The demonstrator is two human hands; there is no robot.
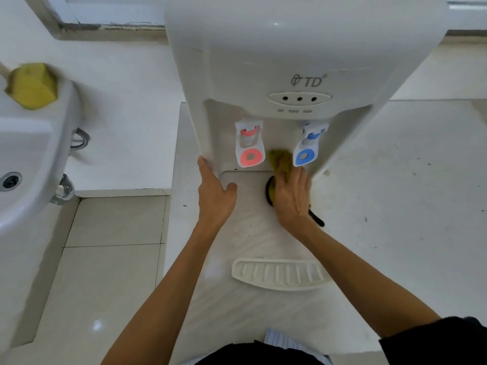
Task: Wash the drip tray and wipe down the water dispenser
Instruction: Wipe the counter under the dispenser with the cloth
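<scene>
Wiping the tap recess with the tray out, the unit braced by one hand

Nearest me one drip tray (pixel 280 273) lay on the worktop (pixel 395 180); my left hand (pixel 214 192), fingers straight, steadied the one water dispenser (pixel 290 61) while my right hand (pixel 291 197) gripped one yellow-green cloth (pixel 280 160) between two taps, red (pixel 249 147) and blue (pixel 307 146). I judged a stray push might open a tap. One sponge (pixel 33 85) sat on the basin (pixel 39 154).
</scene>
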